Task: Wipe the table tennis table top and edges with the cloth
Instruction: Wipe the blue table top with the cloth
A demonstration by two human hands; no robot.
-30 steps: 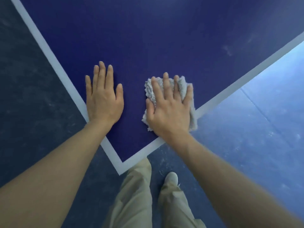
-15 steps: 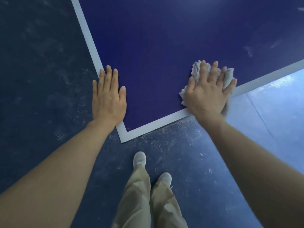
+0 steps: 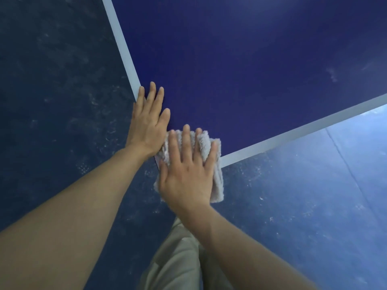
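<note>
The dark blue table tennis table [image 3: 240,65] has a white border stripe along its edges, and its near corner points toward me. My left hand [image 3: 149,122] lies flat on the top by the left edge, fingers spread, holding nothing. My right hand [image 3: 187,172] presses a folded grey fluffy cloth [image 3: 215,162] over the corner itself. The cloth hangs past the table's edge below my palm. The corner tip is hidden under the cloth and hand.
A scuffed blue floor [image 3: 314,206] lies below the table on both sides, with a seam line on the right. My beige trouser legs [image 3: 178,260] show at the bottom centre.
My right hand has slid the cloth left along the near edge, from beside the right border stripe to the corner, ending against my left hand. The view has shifted too.
</note>
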